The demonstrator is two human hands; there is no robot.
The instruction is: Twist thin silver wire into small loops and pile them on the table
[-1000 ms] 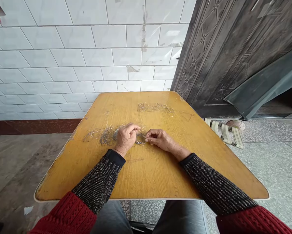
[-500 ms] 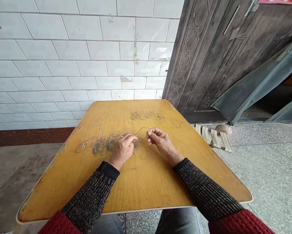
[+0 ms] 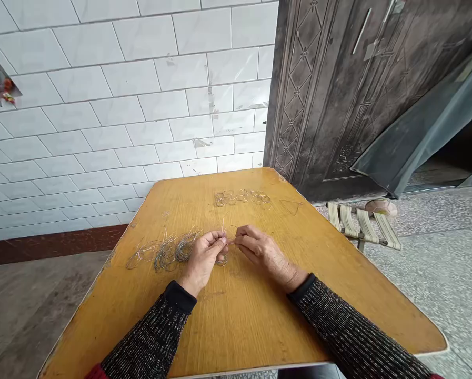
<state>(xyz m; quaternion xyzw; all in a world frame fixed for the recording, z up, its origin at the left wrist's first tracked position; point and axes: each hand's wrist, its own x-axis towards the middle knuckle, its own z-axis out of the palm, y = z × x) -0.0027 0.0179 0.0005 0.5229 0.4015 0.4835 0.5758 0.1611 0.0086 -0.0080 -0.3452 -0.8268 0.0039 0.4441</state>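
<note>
My left hand (image 3: 204, 258) pinches a thin wire (image 3: 223, 226) between thumb and forefinger, and its end sticks up above the fingertips. Close beside it, my right hand (image 3: 265, 253) has its fingers closed on wire too, a short end showing past the fingertips. Left of my left hand lie several coils of thin wire (image 3: 164, 257), loose ends spreading. Part of another coil is half hidden under that hand. Farther back, a row of joined wire loops (image 3: 241, 198) rests flat on the wooden table (image 3: 239, 321).
A bent piece of wire (image 3: 291, 205) lies at the table's back right. White tiled wall (image 3: 149, 105) rises behind it, with a dark carved door (image 3: 330, 95) to the right. A folding stool with webbing straps (image 3: 364, 225) stands on the floor beyond the right edge.
My left hand has turned from palm-down near the coils to holding a wire upright by its fingertips. My right hand has rolled over, knuckles up, nearer the left. The view has shifted slightly.
</note>
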